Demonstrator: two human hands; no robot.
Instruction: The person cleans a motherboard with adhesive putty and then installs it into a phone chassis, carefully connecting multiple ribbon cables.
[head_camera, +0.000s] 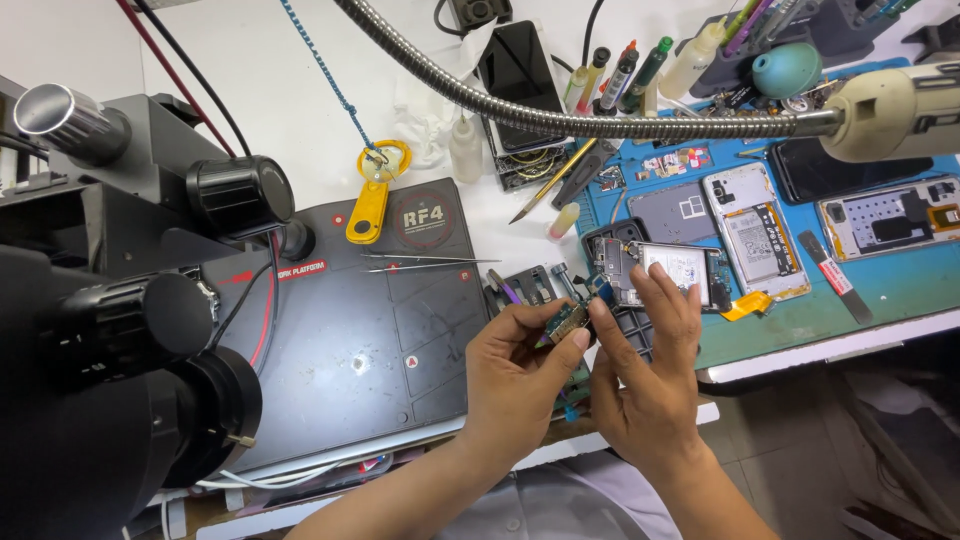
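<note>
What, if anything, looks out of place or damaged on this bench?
Nothing looks spilled or broken by accident. Several opened phones lie with backs off on the blue mat, and the left hand and right hand pinch a small circuit board between them.

circuit board (566, 322): small, bare metal contacts, glinting | work mat (400, 320): dark, matt, rubbery, smooth | gooseneck hose (560, 118): ribbed shiny metal | tweezers (430, 261): polished steel | microscope (110, 300): black matt body, glossy knobs | blue mat (900, 280): smooth, dull | desk (260, 90): white, smooth | yellow tool (368, 212): glossy plastic
</note>
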